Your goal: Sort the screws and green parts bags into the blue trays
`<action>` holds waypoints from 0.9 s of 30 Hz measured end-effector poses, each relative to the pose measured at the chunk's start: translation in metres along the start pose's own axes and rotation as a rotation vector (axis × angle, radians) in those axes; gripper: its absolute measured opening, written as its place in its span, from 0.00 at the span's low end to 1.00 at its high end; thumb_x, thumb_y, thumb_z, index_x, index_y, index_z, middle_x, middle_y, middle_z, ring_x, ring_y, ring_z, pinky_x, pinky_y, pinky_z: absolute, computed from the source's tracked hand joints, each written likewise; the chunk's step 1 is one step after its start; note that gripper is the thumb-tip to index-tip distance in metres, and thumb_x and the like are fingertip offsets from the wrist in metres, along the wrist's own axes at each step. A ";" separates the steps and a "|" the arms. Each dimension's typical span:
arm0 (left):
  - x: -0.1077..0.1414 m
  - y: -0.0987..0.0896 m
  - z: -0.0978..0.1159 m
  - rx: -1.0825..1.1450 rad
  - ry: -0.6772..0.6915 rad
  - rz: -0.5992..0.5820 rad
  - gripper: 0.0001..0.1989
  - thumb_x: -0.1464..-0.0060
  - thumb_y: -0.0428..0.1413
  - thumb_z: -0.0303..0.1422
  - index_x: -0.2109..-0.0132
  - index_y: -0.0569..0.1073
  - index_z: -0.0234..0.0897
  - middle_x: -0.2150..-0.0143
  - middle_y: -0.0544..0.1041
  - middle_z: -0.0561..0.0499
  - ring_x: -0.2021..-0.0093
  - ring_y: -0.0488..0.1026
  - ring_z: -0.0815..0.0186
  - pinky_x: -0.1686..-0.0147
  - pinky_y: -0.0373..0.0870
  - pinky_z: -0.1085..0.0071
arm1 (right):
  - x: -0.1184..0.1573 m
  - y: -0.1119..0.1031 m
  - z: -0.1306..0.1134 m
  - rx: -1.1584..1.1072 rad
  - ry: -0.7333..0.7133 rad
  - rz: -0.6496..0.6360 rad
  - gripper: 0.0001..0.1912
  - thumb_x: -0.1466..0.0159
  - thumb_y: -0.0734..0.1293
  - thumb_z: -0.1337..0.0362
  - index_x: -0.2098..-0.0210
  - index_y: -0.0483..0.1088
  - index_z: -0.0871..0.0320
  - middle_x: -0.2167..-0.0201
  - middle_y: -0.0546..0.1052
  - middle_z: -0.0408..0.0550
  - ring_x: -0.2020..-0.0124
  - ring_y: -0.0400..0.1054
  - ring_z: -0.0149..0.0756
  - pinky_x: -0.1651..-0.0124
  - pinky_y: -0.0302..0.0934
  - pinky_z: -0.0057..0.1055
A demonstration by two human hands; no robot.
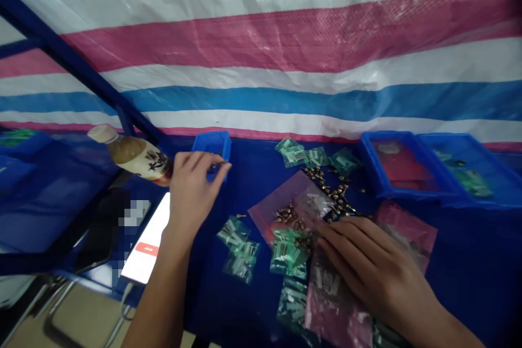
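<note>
My left hand hangs with curved, parted fingers at the front edge of a small blue plastic bin, and nothing shows between them. My right hand lies over a pinkish clear plastic bag, fingertips touching it, with several green-labelled small packets beside them. Loose brass fittings are scattered on the dark blue table cover. More brass fittings fill a pink zip bag. Further green packets lie left of that bag.
A bottle with a cream label lies tilted left of the bin. A white box with a red mark sits by my left wrist. Blue trays stand at the right, before a striped tarpaulin. A blue metal bar crosses the upper left.
</note>
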State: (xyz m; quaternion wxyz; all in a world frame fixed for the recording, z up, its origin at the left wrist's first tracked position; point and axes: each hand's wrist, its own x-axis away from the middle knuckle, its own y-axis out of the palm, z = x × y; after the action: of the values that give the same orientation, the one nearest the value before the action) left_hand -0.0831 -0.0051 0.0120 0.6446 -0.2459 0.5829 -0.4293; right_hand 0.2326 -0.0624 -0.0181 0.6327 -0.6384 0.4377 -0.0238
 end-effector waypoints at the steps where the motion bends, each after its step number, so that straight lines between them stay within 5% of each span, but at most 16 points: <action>1: -0.003 -0.001 -0.013 -0.080 -0.069 0.039 0.07 0.40 0.56 0.38 0.59 0.74 0.40 0.59 0.76 0.46 0.53 0.68 0.53 0.49 0.63 0.52 | -0.001 0.000 0.000 0.000 -0.002 -0.009 0.14 0.35 0.65 0.73 0.49 0.71 0.64 0.56 0.78 0.53 0.53 0.69 0.44 0.49 0.66 0.45; 3: -0.005 -0.003 -0.028 -0.175 -0.160 0.080 0.12 0.41 0.57 0.39 0.53 0.73 0.39 0.55 0.74 0.43 0.51 0.67 0.50 0.49 0.63 0.52 | -0.001 0.000 -0.001 -0.007 -0.010 -0.028 0.13 0.34 0.65 0.73 0.51 0.71 0.64 0.57 0.78 0.53 0.53 0.68 0.45 0.49 0.65 0.46; 6: -0.004 -0.007 -0.022 -0.133 -0.152 0.032 0.14 0.41 0.56 0.39 0.51 0.72 0.38 0.56 0.73 0.44 0.53 0.69 0.53 0.51 0.64 0.57 | 0.001 -0.001 -0.001 -0.021 0.002 -0.034 0.13 0.35 0.65 0.72 0.51 0.71 0.64 0.57 0.77 0.53 0.53 0.68 0.45 0.50 0.65 0.46; 11: 0.010 -0.018 0.006 0.170 0.000 -0.639 0.07 0.40 0.56 0.39 0.62 0.72 0.41 0.69 0.73 0.55 0.69 0.70 0.66 0.69 0.62 0.71 | 0.002 -0.003 0.001 -0.021 0.036 -0.008 0.13 0.34 0.66 0.70 0.50 0.71 0.61 0.56 0.77 0.53 0.53 0.68 0.44 0.49 0.66 0.45; 17: 0.020 -0.006 0.000 0.226 -0.041 -0.901 0.05 0.45 0.60 0.35 0.66 0.72 0.40 0.72 0.73 0.56 0.72 0.70 0.67 0.75 0.56 0.73 | 0.000 -0.003 -0.001 -0.043 0.037 -0.005 0.14 0.36 0.66 0.72 0.51 0.71 0.61 0.57 0.77 0.52 0.54 0.69 0.43 0.49 0.67 0.44; 20: 0.015 -0.004 0.002 0.221 0.003 -0.850 0.05 0.43 0.58 0.33 0.67 0.71 0.39 0.72 0.73 0.55 0.72 0.70 0.67 0.73 0.58 0.72 | -0.002 -0.004 -0.001 -0.067 0.055 -0.015 0.13 0.35 0.66 0.72 0.51 0.72 0.61 0.58 0.77 0.52 0.55 0.69 0.42 0.50 0.67 0.44; 27: 0.017 0.007 0.053 0.368 0.270 -0.344 0.04 0.36 0.52 0.31 0.59 0.71 0.37 0.61 0.76 0.49 0.58 0.71 0.63 0.55 0.68 0.65 | -0.006 0.002 0.000 -0.212 0.192 -0.042 0.13 0.32 0.63 0.69 0.48 0.69 0.59 0.58 0.75 0.52 0.56 0.69 0.41 0.54 0.67 0.41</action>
State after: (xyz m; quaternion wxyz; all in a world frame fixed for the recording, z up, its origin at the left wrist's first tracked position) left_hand -0.0306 -0.0254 0.0079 0.5125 -0.1608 0.5254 -0.6599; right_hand 0.2282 -0.0582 -0.0164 0.5162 -0.7055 0.4828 -0.0517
